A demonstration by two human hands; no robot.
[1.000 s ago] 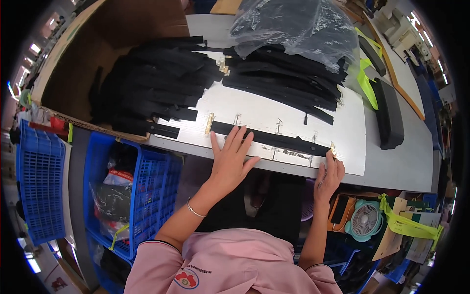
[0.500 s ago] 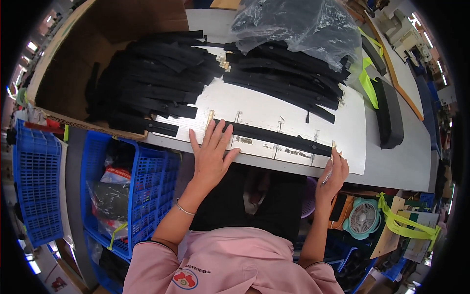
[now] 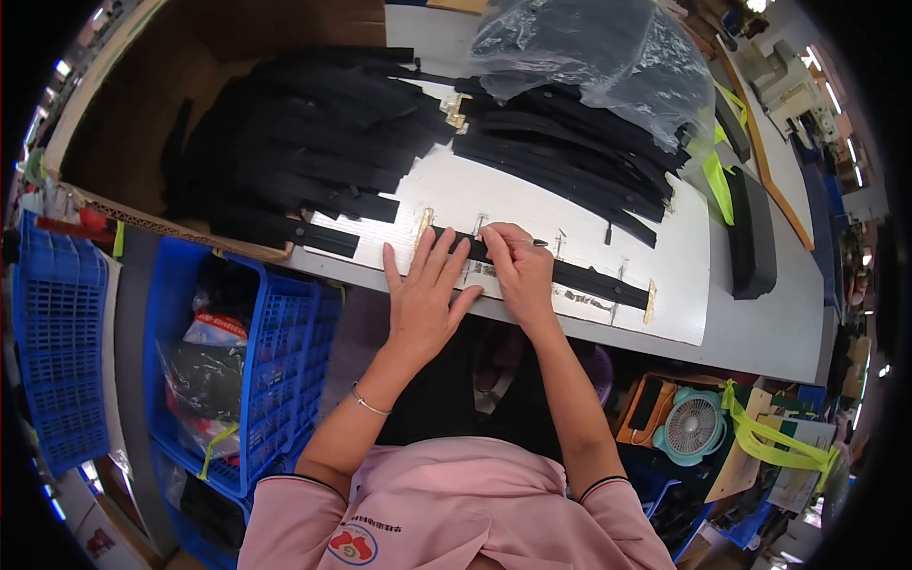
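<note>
A long black fabric strip (image 3: 594, 282) lies along the near edge of a white board (image 3: 686, 285) with tape bits and dark marks. My left hand (image 3: 423, 299) rests flat on the strip's left end, fingers spread. Beside it, my right hand (image 3: 522, 273) is closed in a pinch round a slim pen (image 3: 540, 243), low over the strip. The pen's tip is hidden by the fingers. Farther back lie a left pile of black strips (image 3: 294, 133), reaching into a cardboard box, and a right pile (image 3: 570, 152).
At the left stands the open cardboard box (image 3: 81, 133). Clear plastic (image 3: 589, 47) covers part of the right pile. A black padded block (image 3: 750, 237) sits on the table's right side. Blue baskets (image 3: 290, 332) and a small green fan (image 3: 692, 425) are below table level.
My right hand has moved left from the strip's right end to beside my left hand, carrying the pen. The left hand stays on the strip. The view has shifted slightly.
</note>
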